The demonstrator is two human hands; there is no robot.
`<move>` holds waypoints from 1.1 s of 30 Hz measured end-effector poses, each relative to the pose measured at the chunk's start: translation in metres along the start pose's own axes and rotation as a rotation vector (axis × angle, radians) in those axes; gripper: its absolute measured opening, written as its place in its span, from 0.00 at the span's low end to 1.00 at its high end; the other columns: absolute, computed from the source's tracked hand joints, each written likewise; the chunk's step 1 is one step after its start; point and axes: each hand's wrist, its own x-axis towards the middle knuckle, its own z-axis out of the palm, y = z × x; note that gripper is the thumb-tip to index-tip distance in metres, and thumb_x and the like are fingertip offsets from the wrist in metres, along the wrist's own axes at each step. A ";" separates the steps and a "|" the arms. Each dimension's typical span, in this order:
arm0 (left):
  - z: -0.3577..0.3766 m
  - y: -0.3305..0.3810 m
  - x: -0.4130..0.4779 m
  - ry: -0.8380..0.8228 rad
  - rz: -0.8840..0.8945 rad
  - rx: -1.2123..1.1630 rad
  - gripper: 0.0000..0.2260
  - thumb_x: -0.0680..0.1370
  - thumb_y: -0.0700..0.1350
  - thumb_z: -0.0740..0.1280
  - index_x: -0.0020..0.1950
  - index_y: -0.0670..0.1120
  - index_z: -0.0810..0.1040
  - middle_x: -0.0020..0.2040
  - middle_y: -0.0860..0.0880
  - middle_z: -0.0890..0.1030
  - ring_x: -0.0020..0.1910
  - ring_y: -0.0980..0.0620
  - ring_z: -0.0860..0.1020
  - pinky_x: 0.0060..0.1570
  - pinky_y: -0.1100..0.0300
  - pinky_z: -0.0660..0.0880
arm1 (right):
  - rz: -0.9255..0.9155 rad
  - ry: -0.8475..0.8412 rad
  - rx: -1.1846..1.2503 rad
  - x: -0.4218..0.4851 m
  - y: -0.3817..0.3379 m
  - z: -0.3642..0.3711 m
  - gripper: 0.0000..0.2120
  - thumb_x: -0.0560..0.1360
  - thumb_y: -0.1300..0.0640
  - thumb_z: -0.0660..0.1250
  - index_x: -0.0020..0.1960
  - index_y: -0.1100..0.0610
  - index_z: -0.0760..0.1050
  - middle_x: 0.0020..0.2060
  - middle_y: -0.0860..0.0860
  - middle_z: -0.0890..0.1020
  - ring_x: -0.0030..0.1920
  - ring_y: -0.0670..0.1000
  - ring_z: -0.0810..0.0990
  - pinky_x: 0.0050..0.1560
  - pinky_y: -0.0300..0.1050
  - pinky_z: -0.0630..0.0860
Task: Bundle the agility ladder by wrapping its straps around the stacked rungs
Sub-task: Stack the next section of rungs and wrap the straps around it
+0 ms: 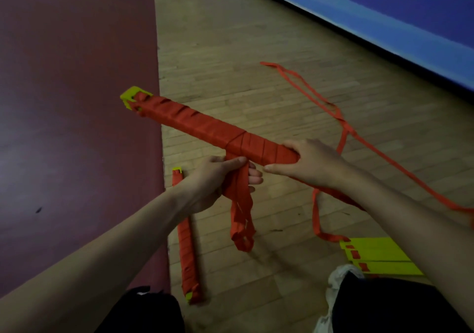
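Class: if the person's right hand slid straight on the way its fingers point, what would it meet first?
The right hand, gripping the long red-strap-wrapped bundle of yellow plastic rungs, would probably meet the fingertips of the left hand, curled round the bunched red fabric strap hanging beneath it; depth is unclear.

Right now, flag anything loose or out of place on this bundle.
A strap bunch hangs slack under the bundle from the left hand, and a long strap trails loose across the floor, unwrapped.
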 end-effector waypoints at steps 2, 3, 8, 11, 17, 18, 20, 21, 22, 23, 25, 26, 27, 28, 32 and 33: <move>0.000 -0.001 -0.001 0.005 -0.015 -0.002 0.10 0.82 0.40 0.60 0.50 0.35 0.77 0.39 0.42 0.84 0.37 0.50 0.84 0.38 0.57 0.82 | -0.015 0.025 -0.036 -0.004 -0.003 -0.001 0.25 0.64 0.29 0.66 0.54 0.41 0.76 0.41 0.42 0.79 0.49 0.49 0.79 0.50 0.46 0.73; 0.000 -0.002 -0.001 0.008 -0.021 -0.016 0.10 0.82 0.40 0.59 0.50 0.35 0.77 0.40 0.42 0.84 0.38 0.50 0.84 0.39 0.57 0.82 | -0.024 0.043 -0.075 -0.005 -0.005 -0.002 0.24 0.65 0.30 0.67 0.56 0.40 0.75 0.42 0.42 0.79 0.51 0.50 0.79 0.50 0.45 0.70; -0.002 -0.006 0.004 0.023 0.004 -0.069 0.11 0.83 0.38 0.57 0.55 0.33 0.77 0.46 0.41 0.85 0.42 0.50 0.85 0.42 0.56 0.82 | -0.107 0.177 -0.259 -0.007 -0.013 0.006 0.23 0.70 0.36 0.67 0.62 0.42 0.71 0.55 0.43 0.79 0.57 0.52 0.78 0.47 0.45 0.64; -0.003 -0.001 0.002 0.036 0.028 -0.073 0.12 0.82 0.36 0.56 0.56 0.33 0.77 0.49 0.40 0.84 0.44 0.49 0.85 0.44 0.57 0.82 | -0.186 0.298 -0.358 -0.005 -0.014 0.012 0.23 0.71 0.38 0.67 0.62 0.46 0.71 0.53 0.45 0.79 0.53 0.53 0.80 0.42 0.44 0.63; -0.002 0.001 -0.001 0.013 0.012 0.010 0.14 0.80 0.36 0.56 0.59 0.32 0.77 0.51 0.40 0.83 0.45 0.50 0.84 0.46 0.58 0.81 | -0.319 0.510 -0.446 -0.004 -0.009 0.023 0.26 0.58 0.49 0.81 0.52 0.55 0.79 0.37 0.51 0.81 0.35 0.55 0.82 0.30 0.39 0.65; -0.002 0.001 -0.002 0.004 0.029 0.013 0.15 0.80 0.39 0.58 0.60 0.33 0.77 0.51 0.39 0.82 0.46 0.49 0.83 0.47 0.57 0.81 | -0.329 0.527 -0.447 -0.004 -0.008 0.024 0.26 0.57 0.50 0.82 0.52 0.56 0.79 0.36 0.51 0.80 0.34 0.55 0.82 0.30 0.39 0.66; -0.004 0.001 -0.002 0.007 0.058 0.023 0.21 0.80 0.52 0.61 0.62 0.36 0.78 0.53 0.38 0.82 0.49 0.46 0.83 0.52 0.53 0.79 | -0.366 0.564 -0.434 -0.004 -0.008 0.024 0.24 0.58 0.53 0.81 0.51 0.57 0.79 0.36 0.52 0.80 0.34 0.55 0.82 0.29 0.41 0.71; -0.005 0.002 -0.002 0.008 0.064 0.042 0.27 0.78 0.59 0.61 0.61 0.37 0.79 0.53 0.38 0.82 0.50 0.46 0.82 0.53 0.51 0.79 | -0.390 0.590 -0.430 -0.005 -0.008 0.024 0.24 0.58 0.54 0.81 0.51 0.58 0.79 0.36 0.53 0.80 0.34 0.55 0.81 0.29 0.42 0.72; -0.006 0.001 -0.001 0.013 0.067 0.063 0.31 0.75 0.64 0.61 0.60 0.38 0.79 0.51 0.38 0.83 0.49 0.46 0.82 0.53 0.51 0.78 | -0.416 0.616 -0.431 -0.006 -0.009 0.025 0.23 0.58 0.55 0.81 0.50 0.58 0.79 0.37 0.53 0.80 0.35 0.55 0.81 0.29 0.43 0.73; -0.005 0.001 -0.001 0.028 0.063 0.072 0.33 0.74 0.66 0.61 0.59 0.38 0.80 0.50 0.38 0.83 0.48 0.46 0.83 0.52 0.51 0.78 | -0.442 0.634 -0.433 -0.007 -0.010 0.026 0.24 0.57 0.55 0.82 0.50 0.59 0.79 0.37 0.53 0.80 0.36 0.55 0.81 0.30 0.43 0.74; -0.003 -0.001 0.000 0.109 0.032 0.040 0.31 0.76 0.65 0.61 0.57 0.38 0.81 0.45 0.39 0.84 0.41 0.47 0.83 0.48 0.53 0.78 | -0.482 0.641 -0.437 -0.008 -0.012 0.028 0.25 0.57 0.54 0.82 0.50 0.59 0.78 0.39 0.53 0.81 0.37 0.55 0.82 0.31 0.43 0.75; -0.003 -0.002 0.001 0.155 0.019 0.005 0.27 0.77 0.62 0.62 0.56 0.38 0.81 0.43 0.40 0.84 0.39 0.48 0.83 0.46 0.54 0.78 | -0.492 0.623 -0.432 -0.008 -0.012 0.028 0.25 0.57 0.53 0.82 0.50 0.59 0.78 0.40 0.54 0.81 0.38 0.55 0.82 0.31 0.44 0.75; -0.003 -0.002 0.000 0.178 0.013 -0.035 0.25 0.78 0.59 0.62 0.57 0.39 0.80 0.42 0.40 0.84 0.38 0.48 0.83 0.45 0.56 0.78 | -0.493 0.585 -0.413 -0.008 -0.013 0.027 0.26 0.58 0.51 0.82 0.51 0.59 0.78 0.41 0.54 0.81 0.39 0.56 0.82 0.31 0.45 0.76; -0.006 -0.003 0.001 0.173 0.021 -0.052 0.23 0.78 0.57 0.62 0.58 0.38 0.79 0.43 0.40 0.84 0.38 0.49 0.83 0.43 0.56 0.79 | -0.474 0.523 -0.372 -0.007 -0.013 0.026 0.27 0.59 0.49 0.81 0.53 0.58 0.78 0.43 0.53 0.81 0.41 0.56 0.82 0.33 0.46 0.76; -0.015 -0.002 -0.003 0.053 0.101 0.017 0.19 0.80 0.52 0.57 0.54 0.41 0.82 0.43 0.42 0.83 0.40 0.51 0.82 0.42 0.59 0.78 | -0.228 0.110 -0.022 -0.008 -0.015 0.005 0.20 0.67 0.37 0.72 0.52 0.49 0.76 0.43 0.42 0.77 0.47 0.47 0.77 0.44 0.43 0.72; -0.016 -0.002 -0.005 0.024 0.112 0.032 0.18 0.81 0.51 0.57 0.52 0.41 0.82 0.43 0.42 0.83 0.40 0.51 0.82 0.41 0.59 0.78 | -0.163 -0.026 0.029 -0.009 -0.016 -0.003 0.21 0.66 0.34 0.71 0.51 0.47 0.76 0.42 0.40 0.77 0.46 0.44 0.77 0.45 0.41 0.72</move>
